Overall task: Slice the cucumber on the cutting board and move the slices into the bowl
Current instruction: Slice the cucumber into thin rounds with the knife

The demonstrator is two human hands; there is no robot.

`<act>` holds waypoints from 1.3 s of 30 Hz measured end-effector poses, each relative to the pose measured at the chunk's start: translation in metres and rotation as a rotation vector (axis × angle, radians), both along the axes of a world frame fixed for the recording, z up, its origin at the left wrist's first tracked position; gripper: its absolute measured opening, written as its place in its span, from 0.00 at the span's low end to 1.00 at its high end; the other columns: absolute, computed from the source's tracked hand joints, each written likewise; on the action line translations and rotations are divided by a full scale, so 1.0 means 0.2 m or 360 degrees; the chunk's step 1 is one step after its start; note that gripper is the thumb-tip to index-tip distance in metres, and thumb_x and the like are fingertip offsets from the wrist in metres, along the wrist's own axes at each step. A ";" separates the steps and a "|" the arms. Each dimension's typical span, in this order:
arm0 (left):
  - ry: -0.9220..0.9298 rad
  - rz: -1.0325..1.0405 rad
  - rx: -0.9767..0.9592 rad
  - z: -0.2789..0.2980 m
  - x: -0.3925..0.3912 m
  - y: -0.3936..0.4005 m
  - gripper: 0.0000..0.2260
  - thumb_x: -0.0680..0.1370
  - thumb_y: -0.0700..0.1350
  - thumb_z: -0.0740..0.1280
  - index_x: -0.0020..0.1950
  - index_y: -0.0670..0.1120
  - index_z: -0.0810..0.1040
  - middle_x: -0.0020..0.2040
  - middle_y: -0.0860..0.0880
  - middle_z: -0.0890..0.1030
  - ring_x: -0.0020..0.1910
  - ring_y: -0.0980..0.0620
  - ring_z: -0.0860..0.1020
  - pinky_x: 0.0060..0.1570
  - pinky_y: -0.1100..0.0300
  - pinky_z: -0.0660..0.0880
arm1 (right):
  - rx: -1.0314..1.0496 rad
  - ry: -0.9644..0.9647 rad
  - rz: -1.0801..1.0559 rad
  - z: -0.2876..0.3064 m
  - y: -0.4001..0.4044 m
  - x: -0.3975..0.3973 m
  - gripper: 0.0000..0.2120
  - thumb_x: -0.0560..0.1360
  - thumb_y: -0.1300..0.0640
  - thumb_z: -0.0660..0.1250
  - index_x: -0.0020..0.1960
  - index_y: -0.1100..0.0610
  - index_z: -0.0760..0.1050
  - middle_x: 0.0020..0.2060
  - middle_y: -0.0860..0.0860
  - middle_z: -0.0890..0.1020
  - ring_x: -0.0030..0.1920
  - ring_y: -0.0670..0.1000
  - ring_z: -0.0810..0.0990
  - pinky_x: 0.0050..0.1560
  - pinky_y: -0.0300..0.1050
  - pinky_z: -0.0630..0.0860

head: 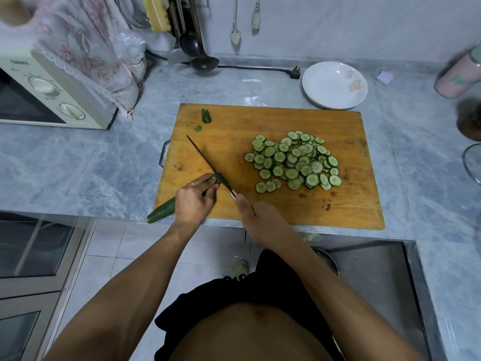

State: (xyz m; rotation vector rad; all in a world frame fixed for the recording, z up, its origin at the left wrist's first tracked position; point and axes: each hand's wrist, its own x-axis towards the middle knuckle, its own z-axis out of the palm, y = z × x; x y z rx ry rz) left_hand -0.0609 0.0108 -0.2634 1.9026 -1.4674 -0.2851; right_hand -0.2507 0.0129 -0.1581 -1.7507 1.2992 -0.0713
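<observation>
both forearms reach out over the counter edge. right hand (pixel 256 217) is wrapped round the handle of one knife (pixel 208 165), its blade angled across the wooden cutting board (pixel 260 204). left hand (pixel 194 198) pinches the cut end of one cucumber (pixel 162 211), whose tail overhangs the board's near left corner. one heap of slices (pixel 294 160), too many to count, lies right of centre. two trimmed scraps (pixel 206 116) sit at the far left corner. one white bowl (pixel 334 84) stands beyond the board, holding nothing.

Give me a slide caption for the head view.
Left hand steadies cucumber, right hand slices with knife.
</observation>
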 end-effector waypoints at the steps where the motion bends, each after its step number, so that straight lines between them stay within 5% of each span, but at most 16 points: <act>1: -0.0002 -0.0004 -0.0003 0.00 0.00 0.00 0.07 0.73 0.40 0.74 0.51 0.43 0.86 0.53 0.46 0.85 0.50 0.50 0.84 0.55 0.66 0.74 | -0.0003 -0.0005 0.0004 0.00 0.00 -0.01 0.31 0.84 0.41 0.44 0.30 0.56 0.66 0.28 0.52 0.72 0.33 0.50 0.72 0.40 0.45 0.65; 13: 0.0018 -0.0049 -0.0024 0.00 0.01 0.00 0.09 0.74 0.42 0.70 0.51 0.43 0.86 0.54 0.47 0.84 0.51 0.51 0.83 0.55 0.64 0.75 | 0.0013 0.0016 0.0082 0.03 0.00 -0.01 0.31 0.84 0.41 0.43 0.31 0.57 0.68 0.29 0.53 0.73 0.34 0.52 0.73 0.39 0.45 0.67; 18: 0.0000 -0.0056 -0.0026 -0.03 0.01 -0.01 0.08 0.74 0.42 0.71 0.52 0.43 0.86 0.54 0.46 0.84 0.50 0.50 0.83 0.55 0.61 0.77 | 0.0139 -0.0074 -0.0066 0.02 -0.04 0.01 0.32 0.82 0.37 0.45 0.32 0.57 0.69 0.26 0.52 0.74 0.27 0.51 0.75 0.29 0.42 0.70; 26: -0.0007 -0.0030 -0.0017 -0.01 0.01 -0.01 0.10 0.74 0.45 0.68 0.50 0.43 0.86 0.53 0.46 0.85 0.50 0.50 0.84 0.54 0.62 0.77 | 0.0054 -0.0037 -0.0062 -0.10 -0.03 0.10 0.30 0.84 0.41 0.44 0.33 0.57 0.69 0.32 0.53 0.74 0.39 0.55 0.75 0.42 0.45 0.66; 31: -0.0014 -0.0057 -0.0064 -0.03 0.01 0.00 0.08 0.74 0.41 0.73 0.51 0.43 0.86 0.53 0.46 0.85 0.51 0.51 0.83 0.54 0.59 0.79 | 0.0107 -0.0057 -0.0122 -0.10 -0.09 0.06 0.33 0.82 0.37 0.44 0.32 0.58 0.70 0.27 0.53 0.74 0.29 0.53 0.75 0.37 0.50 0.76; 39: -0.0040 -0.0038 -0.0057 -0.01 0.00 0.01 0.08 0.73 0.42 0.72 0.51 0.44 0.86 0.53 0.47 0.85 0.50 0.51 0.84 0.53 0.65 0.76 | -0.0038 0.0016 0.0024 -0.08 -0.12 0.03 0.31 0.83 0.40 0.45 0.30 0.56 0.67 0.27 0.51 0.72 0.29 0.49 0.71 0.31 0.42 0.65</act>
